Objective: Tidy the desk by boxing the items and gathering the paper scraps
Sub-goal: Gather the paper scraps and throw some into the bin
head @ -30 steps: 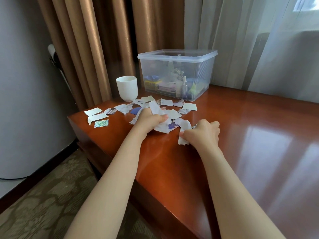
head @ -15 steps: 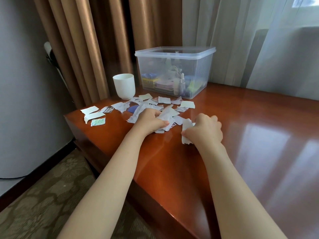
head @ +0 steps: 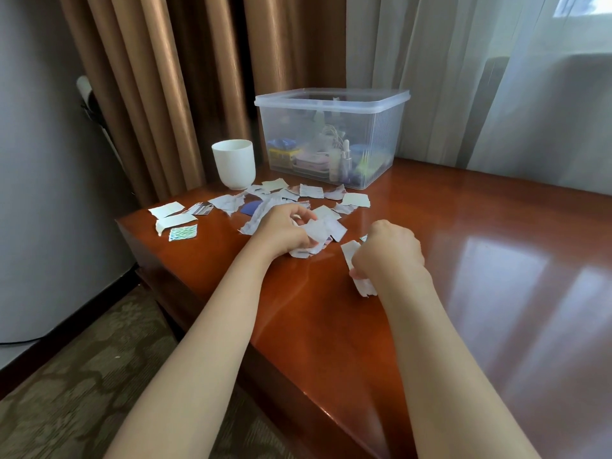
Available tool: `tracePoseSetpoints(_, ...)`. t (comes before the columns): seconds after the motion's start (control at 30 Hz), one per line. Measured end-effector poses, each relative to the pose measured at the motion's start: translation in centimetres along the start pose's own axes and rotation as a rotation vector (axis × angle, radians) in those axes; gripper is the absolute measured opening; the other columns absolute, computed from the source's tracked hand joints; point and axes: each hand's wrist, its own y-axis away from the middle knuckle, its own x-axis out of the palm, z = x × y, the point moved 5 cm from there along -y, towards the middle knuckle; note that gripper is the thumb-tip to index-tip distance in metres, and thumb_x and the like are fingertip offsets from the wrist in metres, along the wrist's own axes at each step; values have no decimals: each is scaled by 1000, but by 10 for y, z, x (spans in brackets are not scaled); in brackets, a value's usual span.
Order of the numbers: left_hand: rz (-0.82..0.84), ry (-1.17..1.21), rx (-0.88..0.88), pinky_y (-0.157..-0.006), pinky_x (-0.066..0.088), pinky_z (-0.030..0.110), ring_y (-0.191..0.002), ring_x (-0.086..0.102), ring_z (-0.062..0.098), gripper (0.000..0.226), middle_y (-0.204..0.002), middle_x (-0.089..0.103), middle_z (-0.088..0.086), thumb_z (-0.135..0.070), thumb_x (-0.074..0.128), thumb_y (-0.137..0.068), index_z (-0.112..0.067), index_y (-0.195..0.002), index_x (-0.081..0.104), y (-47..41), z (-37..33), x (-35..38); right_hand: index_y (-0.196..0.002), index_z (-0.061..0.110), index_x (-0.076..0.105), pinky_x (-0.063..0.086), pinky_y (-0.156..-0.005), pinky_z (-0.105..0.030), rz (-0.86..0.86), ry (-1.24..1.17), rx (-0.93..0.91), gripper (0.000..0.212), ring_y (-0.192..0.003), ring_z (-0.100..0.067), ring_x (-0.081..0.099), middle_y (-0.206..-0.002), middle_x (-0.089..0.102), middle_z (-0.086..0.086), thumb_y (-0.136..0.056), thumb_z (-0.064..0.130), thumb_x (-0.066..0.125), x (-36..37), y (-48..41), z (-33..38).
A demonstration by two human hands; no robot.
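Head view looks down over a glossy reddish-brown table (head: pixel 430 293), both bare forearms reaching out over its near edge. Left hand (head: pixel 281 231) is curled around a bunch of white paper scraps (head: pixel 323 230), its grip closed on them just above the tabletop. Right hand (head: pixel 390 253) is balled into a fist, grip closed on a crumpled strip of paper (head: pixel 359 279) that sticks out below the knuckles; the two hands sit near each other but apart. More loose scraps (head: pixel 356 199) lie scattered between the hands and the far edge, and a small separate group (head: pixel 170 215) lies by the far left corner, one piece among them printed in teal (head: pixel 182 232). A white cup (head: pixel 234 164) stands upright near the far left corner, just beside a clear plastic storage box (head: pixel 384 127) at the far edge. The box is open-topped and holds small bottles and colourful items (head: pixel 331 157), seen through its wall. Brown curtains (head: pixel 165 77) hang behind the cup and sheer white ones (head: pixel 480 77) behind the box.
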Motion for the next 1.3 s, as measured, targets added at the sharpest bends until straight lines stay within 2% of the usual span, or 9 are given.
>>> tracePoseSetpoints(0.1, -41, 3, 13, -81, 47, 24, -122, 47, 22, 45, -137, 48, 7, 4, 66, -79, -21, -116, 57, 0, -1, -2, -131, 6, 43, 48, -78, -34, 37, -39, -16, 55, -102, -30, 52, -120, 51, -15, -83, 20, 68, 0, -2, -1)
tracePoseSetpoints(0.17, -71, 7, 15, -84, 46, 25, -124, 46, 23, 46, -137, 47, 7, 3, 66, -80, -22, -117, 56, -1, -2, -3, -126, 8, 46, 41, -57, -25, 64, -67, -31, 50, -88, -24, 47, -104, 51, -9, -83, 17, 69, -1, -2, -3)
tracePoseSetpoints(0.2, -82, 8, 17, -83, 46, 24, -124, 46, 23, 46, -137, 47, 7, 1, 66, -80, -22, -118, 55, -2, -2, -4, -123, 10, 49, 38, -53, -25, 62, -84, -40, 47, -86, -23, 46, -98, 49, -7, -82, 17, 71, -2, -3, -4)
tracePoseSetpoints(0.33, -110, 8, 26, -82, 45, 25, -123, 46, 23, 43, -136, 48, 7, -6, 67, -82, -22, -119, 54, -2, -2, -4, -117, 17, 59, 41, -68, -26, -76, -330, -72, 42, -93, -22, 55, -108, 60, -5, -78, 22, 74, -13, -10, -14)
tracePoseSetpoints(0.5, -169, 82, 28, -84, 47, 27, -122, 46, 23, 39, -137, 47, 7, -12, 68, -84, -21, -119, 55, -2, -1, -6, -117, 16, 59, 44, -79, -29, -273, -597, -101, 44, -101, -19, 57, -119, 62, -3, -76, 22, 76, -10, -15, -29)
tracePoseSetpoints(0.73, -218, 175, 1, -88, 50, 32, -120, 49, 24, 40, -135, 48, 8, -7, 65, -84, -20, -120, 55, -2, 1, -10, -127, 19, 57, 42, -93, -34, -347, -401, -59, 49, -117, -27, 52, -123, 62, -5, -81, 31, 70, 0, -27, -30)
tracePoseSetpoints(0.93, -202, 141, 16, -84, 49, 28, -121, 46, 23, 39, -136, 48, 7, -8, 65, -85, -19, -121, 55, -3, 1, -7, -122, 13, 57, 28, -104, -35, -311, -189, 42, 47, -124, -32, 32, -131, 38, -13, -82, 36, 63, -1, -35, -31)
tracePoseSetpoints(1.1, -172, 76, 50, -67, 43, 17, -120, 47, 19, 37, -136, 49, 5, -11, 64, -87, -19, -121, 53, -2, -3, -1, -124, 2, 50, 26, -106, -36, -246, -162, 117, 47, -125, -33, 29, -132, 34, -16, -83, 24, 57, -3, -37, -30)
tracePoseSetpoints(1.3, -117, 45, 76, -59, 39, 9, -123, 46, 20, 42, -139, 47, 4, -10, 66, -85, -21, -123, 51, -4, -7, 5, -129, 3, 43, 27, -105, -36, -173, -83, 149, 55, -126, -33, 29, -134, 33, -18, -79, 19, 57, -7, -36, -28)
